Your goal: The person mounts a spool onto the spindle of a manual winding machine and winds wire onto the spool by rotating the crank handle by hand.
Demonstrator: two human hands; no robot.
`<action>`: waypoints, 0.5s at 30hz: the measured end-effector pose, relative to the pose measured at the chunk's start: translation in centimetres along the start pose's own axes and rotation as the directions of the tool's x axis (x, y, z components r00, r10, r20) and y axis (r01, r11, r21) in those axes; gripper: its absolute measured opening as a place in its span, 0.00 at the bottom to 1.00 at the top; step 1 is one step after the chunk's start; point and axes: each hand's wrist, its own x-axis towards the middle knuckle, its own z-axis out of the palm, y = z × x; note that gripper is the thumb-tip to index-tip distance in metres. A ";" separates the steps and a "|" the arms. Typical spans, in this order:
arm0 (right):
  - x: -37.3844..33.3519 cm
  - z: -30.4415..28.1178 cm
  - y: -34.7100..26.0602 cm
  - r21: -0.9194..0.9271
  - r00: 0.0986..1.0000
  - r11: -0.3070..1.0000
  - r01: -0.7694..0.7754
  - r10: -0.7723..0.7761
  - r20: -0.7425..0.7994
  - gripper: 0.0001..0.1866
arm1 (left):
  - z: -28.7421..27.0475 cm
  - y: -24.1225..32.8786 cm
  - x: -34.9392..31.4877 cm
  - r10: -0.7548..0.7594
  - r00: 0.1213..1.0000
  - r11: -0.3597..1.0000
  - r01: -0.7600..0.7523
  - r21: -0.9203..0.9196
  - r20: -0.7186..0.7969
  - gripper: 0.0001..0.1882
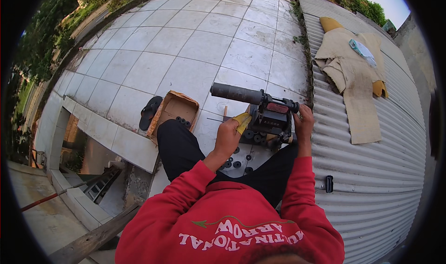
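Observation:
Between my bent knees stands a black hand-operated machine [274, 117] with a counter-like window on its front. A thick dark cylinder [237, 93] juts out from its upper left. My left hand [226, 138] pinches a crumpled yellow cloth [242, 122] against the machine's left side; whether it is cloth or paper is hard to tell. My right hand [304, 123] is closed at the machine's right end, its fingers by a round black knob [294, 107]. Several small black discs [237, 164] with holes lie on the tiles below the machine.
An open cardboard box [179, 107] is beside my left knee, next to a black sandal [150, 112]. Corrugated roofing [357, 171] runs along my right, bearing beige cloth [360, 78] and a small black object [329, 183]. At lower left, an opening drops past the ledge [118, 141].

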 end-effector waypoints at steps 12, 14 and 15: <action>-7.0 -4.1 -5.1 0.035 0.995 0.999 -0.039 0.042 -0.093 0.17 | -0.4 1.0 -0.2 0.047 0.998 0.999 -0.047 -0.012 -0.038 0.11; -5.8 -4.9 -5.5 0.050 0.987 0.999 0.020 -0.011 -0.161 0.18 | -0.3 1.1 -0.2 0.036 0.998 0.998 -0.038 -0.042 -0.052 0.11; -5.0 -5.2 -5.7 0.047 0.987 0.999 0.020 -0.012 -0.161 0.18 | -0.2 1.0 -0.2 0.038 0.998 0.998 -0.040 -0.045 -0.051 0.11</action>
